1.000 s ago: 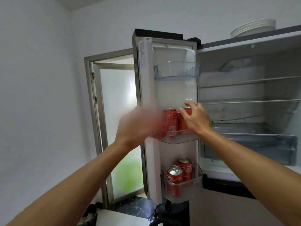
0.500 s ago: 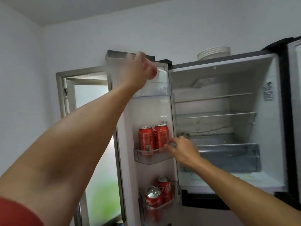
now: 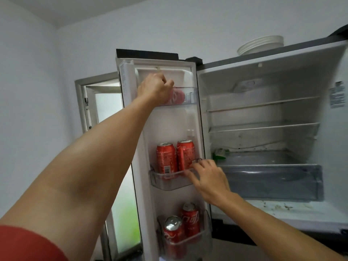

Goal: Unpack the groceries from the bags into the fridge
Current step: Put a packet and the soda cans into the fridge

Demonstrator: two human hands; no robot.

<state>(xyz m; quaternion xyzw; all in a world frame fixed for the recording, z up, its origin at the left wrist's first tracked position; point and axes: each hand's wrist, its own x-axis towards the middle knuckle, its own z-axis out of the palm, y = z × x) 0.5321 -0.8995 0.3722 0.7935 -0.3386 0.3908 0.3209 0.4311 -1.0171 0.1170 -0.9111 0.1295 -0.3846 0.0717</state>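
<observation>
Fridge is wide open here, the white inner face of its left door (image 3: 169, 125) turned toward the camera. The left hand (image 3: 155, 89) is reaching up into the clear plastic top door bin (image 3: 190, 97), fingers clenched around a red soda can (image 3: 177, 96) that sits down inside that bin. You only see the can as a red blur through the plastic, so I can't tell whether it's resting on the bin floor. The red sleeve (image 3: 28, 243) of that arm shows bottom left.

The right hand (image 3: 207, 178) is lower down at the clear middle door bin (image 3: 169, 182), fingers spread loose and released, their tips touching the bin's front rim at its right end, not grasping any can. Two upright red soda cans (image 3: 175, 157) stand side by side in that middle bin, touching or nearly so. The clear bottom door bin (image 3: 188, 240) has another pair of red soda cans (image 3: 181, 227), one in front and one behind it to the right.

Main white fridge compartment (image 3: 263, 113) is mostly bare shelves, with a small green thing (image 3: 220, 154) at the left end of the lowest shelf (can't make out what it is), just above a translucent grey crisper drawer (image 3: 273, 181). A stack of white plates (image 3: 260, 45) sits on top of the fridge. Behind the door there's a frosted glass doorway (image 3: 105, 110).
</observation>
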